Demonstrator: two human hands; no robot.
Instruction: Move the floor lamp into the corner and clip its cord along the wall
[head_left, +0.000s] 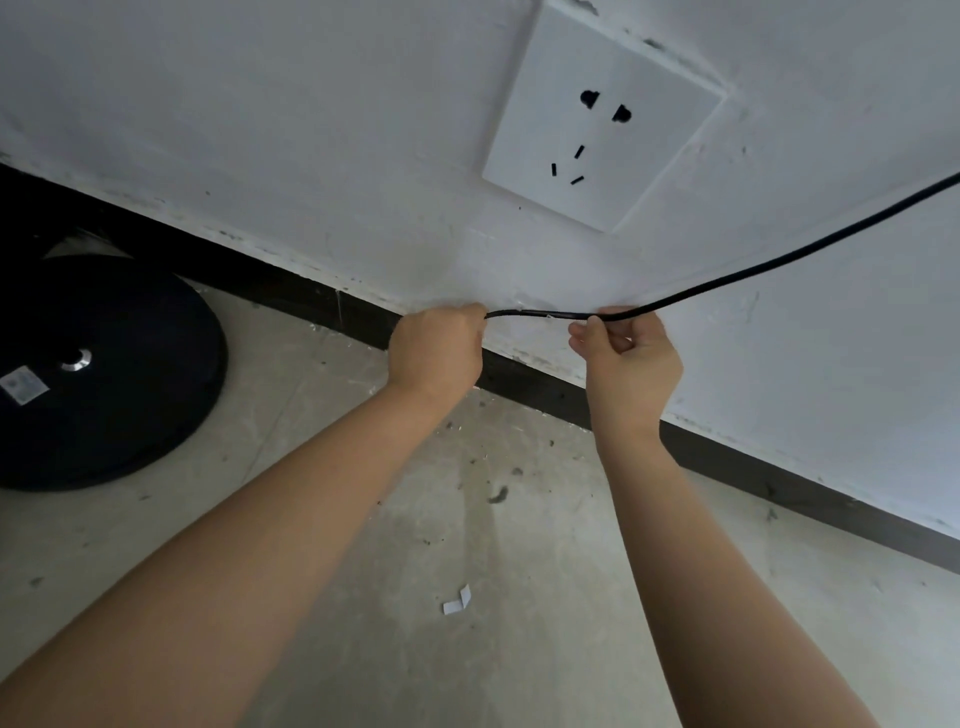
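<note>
Lamp base (98, 374), left of frame: looking heavy, lying tipped on the floor. Cord (727, 280), centre to upper right: thin, limp; I am seeing it stretched along the wall, best pinched near the clip point. Left hand (436, 348) and right hand (628, 358) are both pinching it. Containers: none showing.

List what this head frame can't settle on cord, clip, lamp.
- Cord: leaves the right edge; plug unseen. Left end hidden in the left hand.
- Clip: too small to tell on the stretch between the left hand and the right hand.
- Lamp: only its base shows, cut by the left edge.
</note>
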